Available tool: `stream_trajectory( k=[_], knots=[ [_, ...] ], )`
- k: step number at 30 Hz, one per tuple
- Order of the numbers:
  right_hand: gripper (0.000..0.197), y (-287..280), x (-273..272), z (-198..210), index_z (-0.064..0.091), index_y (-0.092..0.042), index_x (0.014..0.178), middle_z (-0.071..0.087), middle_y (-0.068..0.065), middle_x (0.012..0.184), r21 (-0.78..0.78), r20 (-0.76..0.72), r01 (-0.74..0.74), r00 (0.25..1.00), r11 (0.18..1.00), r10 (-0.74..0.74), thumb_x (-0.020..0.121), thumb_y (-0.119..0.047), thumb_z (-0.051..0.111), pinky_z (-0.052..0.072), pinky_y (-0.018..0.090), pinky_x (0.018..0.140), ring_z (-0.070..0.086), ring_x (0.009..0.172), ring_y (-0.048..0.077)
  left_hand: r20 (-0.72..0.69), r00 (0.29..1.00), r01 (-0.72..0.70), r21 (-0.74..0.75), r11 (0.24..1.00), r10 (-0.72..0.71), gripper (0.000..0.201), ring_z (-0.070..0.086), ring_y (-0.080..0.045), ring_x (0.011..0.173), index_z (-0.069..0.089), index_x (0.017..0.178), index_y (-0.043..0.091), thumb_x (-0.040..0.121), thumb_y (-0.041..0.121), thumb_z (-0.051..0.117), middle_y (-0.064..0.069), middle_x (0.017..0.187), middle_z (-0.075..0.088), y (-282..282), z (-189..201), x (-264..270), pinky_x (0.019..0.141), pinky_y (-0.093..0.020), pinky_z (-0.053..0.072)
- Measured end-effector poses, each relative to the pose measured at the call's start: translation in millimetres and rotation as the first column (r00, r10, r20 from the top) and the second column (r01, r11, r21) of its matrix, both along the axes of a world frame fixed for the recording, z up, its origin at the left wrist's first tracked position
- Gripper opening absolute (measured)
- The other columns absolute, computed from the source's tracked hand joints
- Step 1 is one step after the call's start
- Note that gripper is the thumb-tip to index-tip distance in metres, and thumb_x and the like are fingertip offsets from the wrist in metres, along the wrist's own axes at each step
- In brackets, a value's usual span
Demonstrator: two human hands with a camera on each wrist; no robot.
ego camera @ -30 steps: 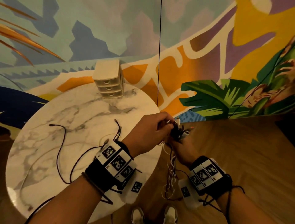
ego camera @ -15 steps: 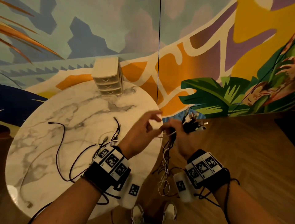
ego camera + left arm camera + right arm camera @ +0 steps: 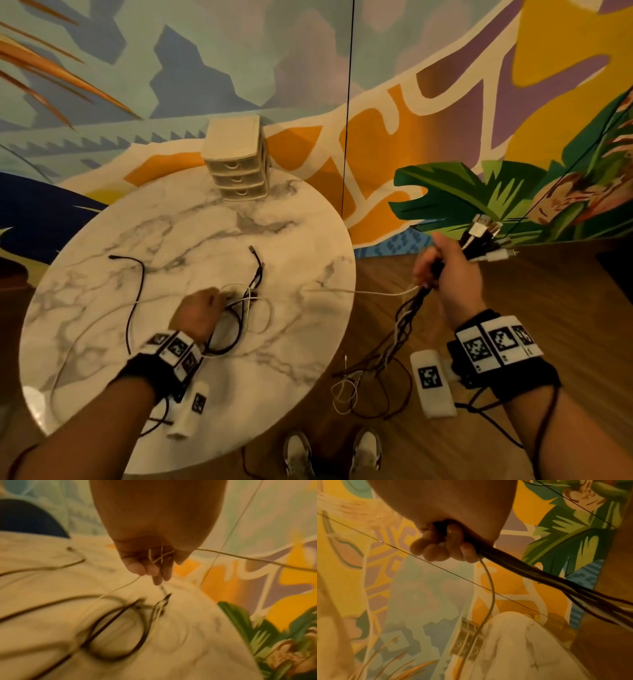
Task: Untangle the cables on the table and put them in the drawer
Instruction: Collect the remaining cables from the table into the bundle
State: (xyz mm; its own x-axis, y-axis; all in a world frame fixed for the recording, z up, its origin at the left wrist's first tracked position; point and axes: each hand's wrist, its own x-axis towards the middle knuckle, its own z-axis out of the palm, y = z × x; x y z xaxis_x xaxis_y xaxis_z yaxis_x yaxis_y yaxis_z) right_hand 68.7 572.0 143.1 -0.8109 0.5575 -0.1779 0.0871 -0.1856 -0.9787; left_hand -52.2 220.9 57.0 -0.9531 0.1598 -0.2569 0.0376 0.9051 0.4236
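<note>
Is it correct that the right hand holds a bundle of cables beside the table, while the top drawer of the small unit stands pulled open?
Not quite. The head view shows all three drawers of the drawer unit closed. The right hand does grip the cable bundle beside the table.

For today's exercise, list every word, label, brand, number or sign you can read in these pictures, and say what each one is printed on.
No readable words, brands or numbers appear in any view.
Wrist bands: square black-and-white coded markers, patterns only, no letters.
White block below the right wrist: one coded marker, no text.
Wall mural: broad orange shapes, not legible as letters.
Drawer unit and cable plugs: any print is too small to read.
</note>
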Motion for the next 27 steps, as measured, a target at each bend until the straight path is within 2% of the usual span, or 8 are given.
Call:
stream_trajectory(
  k=[3, 8, 11, 13, 17, 22, 25, 27],
  knots=[
    [0.052, -19.4, -1.9, 3.6, 0.057, 0.006, 0.06, 0.061, 0.006, 0.049, -0.035, -0.007, -0.13, 0.992, 0.991, 0.129, 0.099, -0.018, 0.033, 0.034, 0.018, 0.042, 0.045, 0.038, 0.012, -0.191, 0.98, 0.044, -0.04, 0.998, -0.051, 0.057, 0.063, -0.031, 0.077, 0.062, 0.073, 0.017, 0.094, 0.055, 0.025, -0.008, 0.078, 0.068, 36.4, 55.5, -8.7, 0.072, -0.039, 0.05],
    [0.065, -73.7, -7.6, -0.8, 0.071, 0.002, 0.077, 0.042, 0.007, 0.042, 0.019, 0.177, -0.508, 0.849, 0.861, 0.497, 0.1, -0.044, 0.03, 0.032, 0.021, 0.047, 0.037, 0.036, 0.013, -0.31, 0.838, 0.281, -0.461, 0.842, -0.45, 0.036, 0.063, -0.03, 0.084, 0.059, 0.092, 0.018, 0.098, 0.038, 0.03, -0.005, 0.094, 0.064, 139.9, 114.5, 41.8, 0.061, -0.032, 0.038],
    [0.059, -84.8, -11.6, 0.0, 0.047, -0.009, 0.052, 0.037, -0.005, 0.033, 0.001, 0.252, -0.394, 0.89, 0.919, 0.381, 0.098, -0.044, 0.037, 0.032, 0.017, 0.047, 0.033, 0.03, 0.005, -0.263, 0.784, 0.403, -0.474, 0.783, -0.563, 0.022, 0.063, -0.025, 0.082, 0.053, 0.107, 0.017, 0.096, 0.023, 0.035, -0.003, 0.1, 0.061, 163.1, 108.3, 73.4, 0.057, -0.031, 0.036],
    [0.05, -81.8, -12.4, -1.7, 0.042, -0.014, 0.053, 0.033, -0.008, 0.03, -0.022, 0.249, -0.317, 0.917, 0.948, 0.312, 0.099, -0.033, 0.044, 0.028, 0.013, 0.036, 0.028, 0.027, 0.002, -0.269, 0.78, 0.434, -0.417, 0.798, -0.565, 0.027, 0.061, -0.025, 0.08, 0.046, 0.12, 0.015, 0.097, 0.019, 0.034, -0.004, 0.104, 0.059, 163.8, 99.2, 83.5, 0.057, -0.032, 0.034],
    [0.039, -69.4, -17.2, -11.8, 0.072, -0.01, 0.084, 0.029, 0.002, 0.045, 0.011, 0.184, -0.248, 0.953, 0.969, 0.242, 0.1, -0.028, 0.041, 0.023, 0.016, 0.037, 0.026, 0.034, 0.005, -0.151, 0.864, 0.438, -0.245, 0.865, -0.48, 0.026, 0.059, -0.028, 0.088, 0.053, 0.103, 0.017, 0.099, 0.032, 0.032, -0.004, 0.101, 0.059, 150.3, 66.4, 79.3, 0.062, -0.034, 0.036],
    [0.042, -29.8, -23.9, -15.9, 0.072, -0.014, 0.1, 0.036, -0.005, 0.049, -0.049, 0.16, 0.074, 0.985, 0.996, -0.065, 0.08, -0.048, 0.056, 0.029, 0.022, 0.04, 0.032, 0.039, 0.006, 0.145, 0.946, 0.303, -0.069, 0.95, -0.291, 0.028, 0.06, -0.028, 0.104, 0.064, 0.101, 0.005, 0.098, 0.019, 0.04, -0.014, 0.109, 0.066, 66.1, 16.8, 46.7, 0.082, -0.028, 0.04],
    [0.04, -9.0, -25.5, -18.7, 0.07, -0.013, 0.105, 0.032, -0.005, 0.048, -0.059, 0.103, 0.16, 0.983, 0.985, -0.153, 0.089, -0.044, 0.05, 0.026, 0.02, 0.037, 0.028, 0.037, 0.006, -0.024, 0.997, 0.071, 0.075, 0.995, -0.069, 0.047, 0.062, -0.035, 0.09, 0.067, 0.085, 0.004, 0.097, 0.032, 0.032, -0.02, 0.093, 0.067, 23.2, 31.7, 9.0, 0.078, -0.036, 0.045],
    [0.038, -5.0, -27.4, -21.6, 0.072, -0.017, 0.102, 0.032, -0.005, 0.045, -0.059, 0.069, 0.176, 0.983, 0.983, -0.172, 0.095, -0.04, 0.043, 0.024, 0.023, 0.04, 0.026, 0.038, 0.007, -0.19, 0.969, -0.093, 0.321, 0.943, 0.16, 0.038, 0.058, -0.032, 0.069, 0.062, 0.074, 0.012, 0.098, 0.028, 0.038, -0.012, 0.075, 0.064, 11.0, 55.6, -11.0, 0.065, -0.036, 0.045]
  ],
)
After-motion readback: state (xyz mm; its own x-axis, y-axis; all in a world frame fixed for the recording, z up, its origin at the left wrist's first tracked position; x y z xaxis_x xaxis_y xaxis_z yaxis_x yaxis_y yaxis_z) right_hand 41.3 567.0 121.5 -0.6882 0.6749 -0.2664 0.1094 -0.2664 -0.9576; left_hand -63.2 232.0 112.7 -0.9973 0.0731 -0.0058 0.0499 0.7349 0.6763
